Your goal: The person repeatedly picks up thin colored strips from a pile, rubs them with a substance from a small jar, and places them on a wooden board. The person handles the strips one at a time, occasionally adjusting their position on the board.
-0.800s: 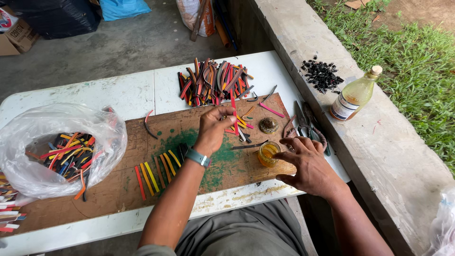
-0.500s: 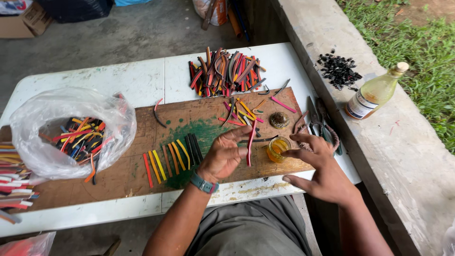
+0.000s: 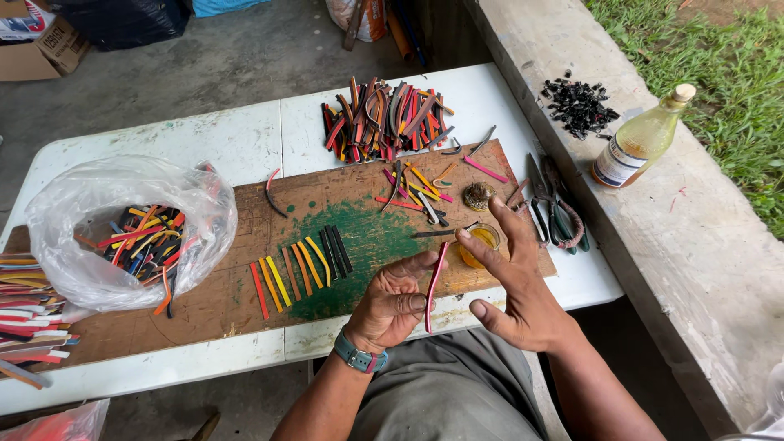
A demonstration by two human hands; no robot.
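Note:
My left hand (image 3: 394, 298), with a watch on the wrist, holds a curved pink-red strip (image 3: 435, 282) upright near the front edge of the wooden board (image 3: 245, 298). My right hand (image 3: 514, 282) is beside it, fingers spread, forefinger tip over a small round container of yellow liquid (image 3: 482, 237). A row of red, yellow, orange and black strips (image 3: 298, 265) lies on the board by a green paint stain. A pile of mixed coloured strips (image 3: 384, 118) sits at the far side of the white table (image 3: 204, 147).
A clear plastic bag of strips (image 3: 135, 233) lies left, with more strips (image 3: 28, 306) at the left edge. Pliers and scissors (image 3: 555, 208) rest right of the board. On the concrete ledge stand a bottle of yellowish liquid (image 3: 641, 143) and black bits (image 3: 580, 102).
My left hand came back from the scattered strips toward me, now holding a pink-red strip. My right hand lifted off the small container and opened its fingers.

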